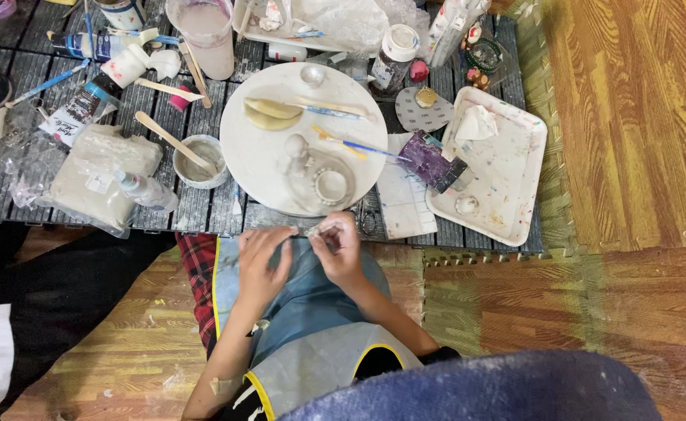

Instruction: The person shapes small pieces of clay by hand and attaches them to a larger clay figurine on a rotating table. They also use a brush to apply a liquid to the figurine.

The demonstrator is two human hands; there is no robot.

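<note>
My left hand [261,261] and my right hand [341,251] meet over my lap, just below the edge of the low dark slatted table [203,206]. Together their fingertips pinch a small pale lump of clay [318,230]. Right above them sits a round white board [259,156] carrying small white clay pieces [321,178], a yellowish curved piece [269,113] and thin brushes [351,144]. A grey apron [312,312] covers my lap.
A white rectangular tray [507,179] with a purple block [429,160] lies to the right. A small bowl with a wooden stick [199,160], a bagged clay block [97,179], paint tubes [78,113] and a plastic cup [206,35] crowd the left. Wood-pattern floor mats [631,156] surround the table.
</note>
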